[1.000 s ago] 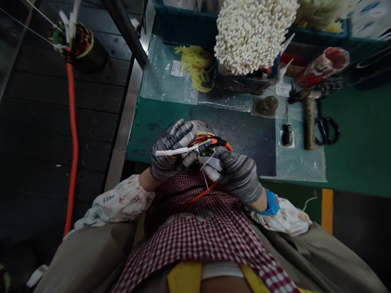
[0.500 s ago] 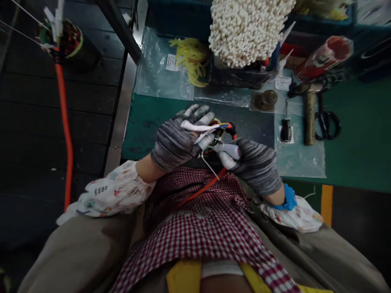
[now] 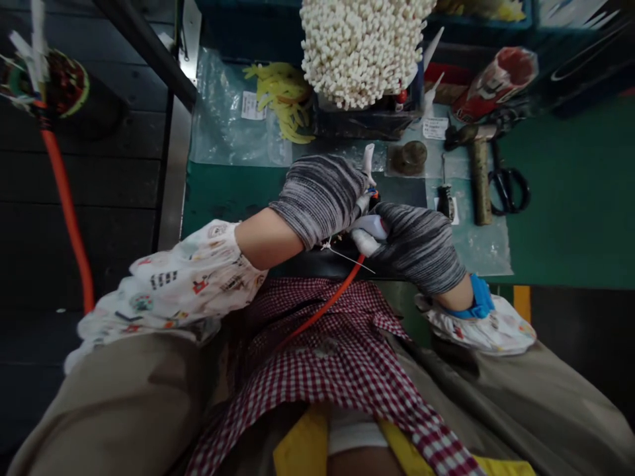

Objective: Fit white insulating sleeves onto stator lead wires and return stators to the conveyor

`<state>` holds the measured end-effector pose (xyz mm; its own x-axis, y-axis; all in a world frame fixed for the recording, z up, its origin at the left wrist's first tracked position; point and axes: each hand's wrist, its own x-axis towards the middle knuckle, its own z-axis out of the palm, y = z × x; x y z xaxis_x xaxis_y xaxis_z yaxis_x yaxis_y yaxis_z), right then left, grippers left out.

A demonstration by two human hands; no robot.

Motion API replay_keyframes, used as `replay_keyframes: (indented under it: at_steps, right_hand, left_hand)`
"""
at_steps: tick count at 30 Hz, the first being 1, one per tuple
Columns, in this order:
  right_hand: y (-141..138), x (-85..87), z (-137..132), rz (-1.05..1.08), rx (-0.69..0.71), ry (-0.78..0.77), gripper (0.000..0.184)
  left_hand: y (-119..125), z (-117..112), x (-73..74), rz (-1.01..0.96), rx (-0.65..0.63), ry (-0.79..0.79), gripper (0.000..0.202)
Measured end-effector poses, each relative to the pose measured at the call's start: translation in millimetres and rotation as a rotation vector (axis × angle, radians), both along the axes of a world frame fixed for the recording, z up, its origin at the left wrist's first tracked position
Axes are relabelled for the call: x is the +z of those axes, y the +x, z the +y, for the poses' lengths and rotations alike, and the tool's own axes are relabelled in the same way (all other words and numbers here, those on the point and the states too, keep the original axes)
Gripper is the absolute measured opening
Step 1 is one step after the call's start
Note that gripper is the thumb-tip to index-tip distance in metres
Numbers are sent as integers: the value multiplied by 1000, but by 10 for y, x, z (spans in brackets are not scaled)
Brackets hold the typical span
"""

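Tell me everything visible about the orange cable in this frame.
The orange cable is thin, smooth and plastic-looking. It comes out from between the gloved left hand and right hand at the table edge, then runs down and left in a gentle curve across the checked apron, lying on the cloth. Its upper end is hidden by the hands, so what it joins cannot be told. Its lower end fades into the apron's dark folds.

A bundle of white tubes (image 3: 364, 49) is standing at twelve o'clock, yellow sleeves (image 3: 282, 99) lying at eleven. A hammer (image 3: 477, 172) and scissors (image 3: 507, 182) are resting at two o'clock on the green table (image 3: 570, 198).
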<state>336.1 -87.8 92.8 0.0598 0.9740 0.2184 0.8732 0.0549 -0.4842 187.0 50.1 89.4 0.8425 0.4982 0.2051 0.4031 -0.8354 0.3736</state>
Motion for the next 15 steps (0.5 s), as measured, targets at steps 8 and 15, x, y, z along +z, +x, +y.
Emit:
replay_keyframes:
  at_steps: [8, 15]
  right_hand:
    - [99, -145, 8, -42, -102, 46, 26]
    - [56, -203, 8, -18, -110, 4, 31]
  left_hand:
    - [396, 119, 182, 224, 61, -87, 25]
    - [549, 39, 494, 555, 79, -50, 37]
